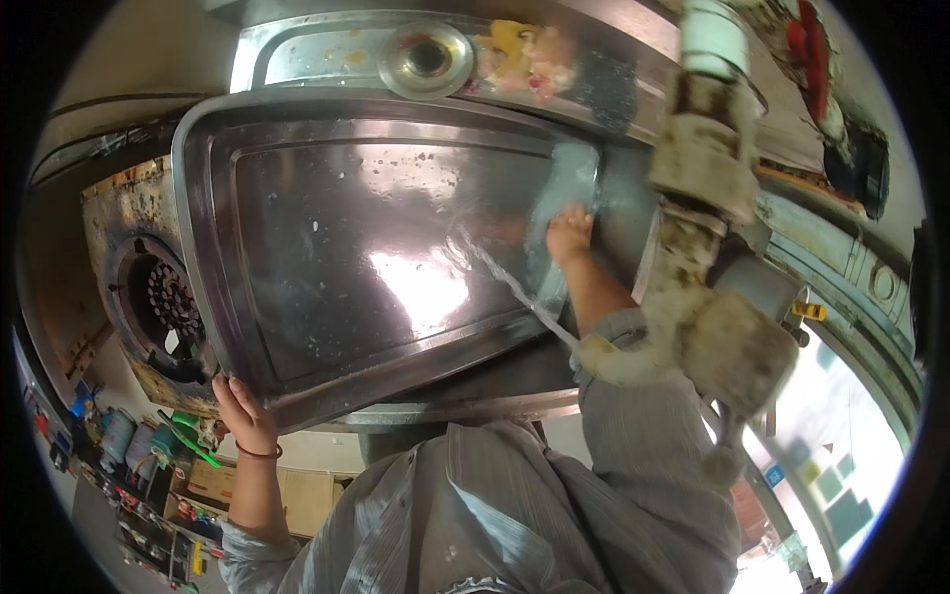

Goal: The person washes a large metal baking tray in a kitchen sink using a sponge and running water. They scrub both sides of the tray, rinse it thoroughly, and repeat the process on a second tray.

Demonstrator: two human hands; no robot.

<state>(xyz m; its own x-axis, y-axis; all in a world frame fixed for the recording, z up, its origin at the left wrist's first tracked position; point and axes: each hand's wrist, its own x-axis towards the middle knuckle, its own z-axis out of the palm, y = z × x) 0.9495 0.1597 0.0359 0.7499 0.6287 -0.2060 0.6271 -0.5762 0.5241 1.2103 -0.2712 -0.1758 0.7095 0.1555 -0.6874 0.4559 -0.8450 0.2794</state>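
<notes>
A large rectangular metal tray (pixel 289 245) lies tilted before me, its left end raised beside a gas burner. My left hand (pixel 245 412) grips the tray's near left corner. At the tray's right end, my right hand (pixel 571 232) presses on a pale, wet patch (pixel 568 178); whether it holds a cloth under the fingers cannot be told. A stream of water (pixel 519 289) runs from a dirty, pale tap (pixel 623 360) onto the tray's middle, where wet specks and light glare show.
A gas burner (pixel 167 304) stands at the left. Beyond the tray are a round metal lid or dish (pixel 426 59), yellow and pink cloths or scraps (pixel 527 56) and a dark scouring pad (pixel 605 85). The tap's thick pipe (pixel 705 141) rises close on the right.
</notes>
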